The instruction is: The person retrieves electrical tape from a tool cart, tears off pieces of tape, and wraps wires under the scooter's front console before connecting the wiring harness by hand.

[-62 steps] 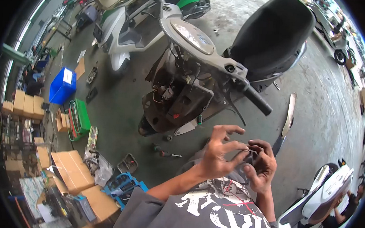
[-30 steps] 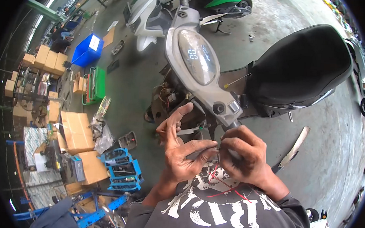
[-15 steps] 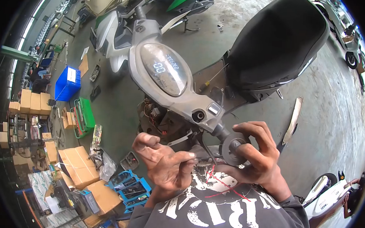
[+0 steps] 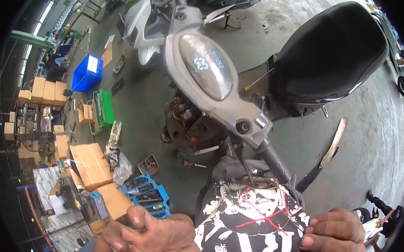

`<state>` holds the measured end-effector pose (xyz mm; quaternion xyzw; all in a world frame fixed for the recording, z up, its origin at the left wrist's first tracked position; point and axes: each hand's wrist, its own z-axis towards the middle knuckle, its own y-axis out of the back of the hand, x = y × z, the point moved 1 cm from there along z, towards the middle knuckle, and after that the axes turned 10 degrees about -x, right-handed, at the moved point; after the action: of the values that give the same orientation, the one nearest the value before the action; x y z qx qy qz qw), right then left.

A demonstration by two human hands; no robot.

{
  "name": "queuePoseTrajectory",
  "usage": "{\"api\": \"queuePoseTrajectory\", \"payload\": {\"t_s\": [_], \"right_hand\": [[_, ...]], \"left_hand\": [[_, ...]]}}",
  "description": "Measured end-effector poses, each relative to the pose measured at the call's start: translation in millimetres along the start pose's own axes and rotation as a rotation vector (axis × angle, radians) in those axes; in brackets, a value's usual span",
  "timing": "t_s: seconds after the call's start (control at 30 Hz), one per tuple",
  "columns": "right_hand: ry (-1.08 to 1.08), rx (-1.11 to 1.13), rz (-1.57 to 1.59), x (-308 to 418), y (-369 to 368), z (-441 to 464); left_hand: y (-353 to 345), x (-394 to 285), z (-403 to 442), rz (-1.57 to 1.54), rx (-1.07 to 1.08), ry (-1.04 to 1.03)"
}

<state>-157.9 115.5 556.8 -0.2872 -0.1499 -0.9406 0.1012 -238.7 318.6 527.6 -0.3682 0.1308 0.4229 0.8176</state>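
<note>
Curling its fingers loosely inward, the person's bare left hand (image 4: pixel 153 235) sits low in front of the body, and from where I stand I cannot tell whether it encloses anything. Well apart from it, across the front of a dark grey T-shirt (image 4: pixel 251 229) with white lettering and thin red lines, the bare right hand (image 4: pixel 335 235) is bent, its fingertips close together in a narrow pinch beside the shirt; something dark lies just under them, and I cannot make out whether it is gripped or is only cloth.

Ahead of both hands, clear of the fingers, stands a grey plastic scooter handlebar cover (image 4: pixel 232 108) with a lit oval display (image 4: pixel 207 67) set in its middle. A black ribbed handle (image 4: pixel 275 162) reaches from it toward the person, nearer the right hand than the left, and a slim black brake lever (image 4: pixel 244 167) runs alongside. Forward of the left hand, below the cover, the scooter's dark front body (image 4: pixel 183 125) shows exposed wires. Farther ahead of the right hand rises a large black padded seat (image 4: pixel 331 59), with a yellow-handled screwdriver (image 4: pixel 248 88) lying between it and the cover. Near the left hand, on its far side, I see a bright blue tool tray (image 4: pixel 166 201), then brown cardboard boxes (image 4: pixel 90 166) and a green plastic crate (image 4: pixel 103 114). Beyond the right hand, a pale curved strip (image 4: pixel 336 140) lies on the floor
</note>
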Motion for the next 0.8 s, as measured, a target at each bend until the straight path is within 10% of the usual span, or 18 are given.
{"api": "queuePoseTrajectory", "payload": {"t_s": [0.27,0.63,0.7,0.8], "right_hand": [[0.071,0.015,0.047,1,-18,2],[-0.206,0.108,0.161,18,-16,-44],[-0.45,-0.504,0.056,8,36,-98],[-0.358,-0.124,-0.366,-22,-18,-65]], "left_hand": [[51,18,48,-0.317,0.613,0.145],[70,67,71,-0.438,0.626,0.399],[79,68,74,-0.246,0.451,0.29],[82,120,41,-0.14,0.338,0.207]]}}
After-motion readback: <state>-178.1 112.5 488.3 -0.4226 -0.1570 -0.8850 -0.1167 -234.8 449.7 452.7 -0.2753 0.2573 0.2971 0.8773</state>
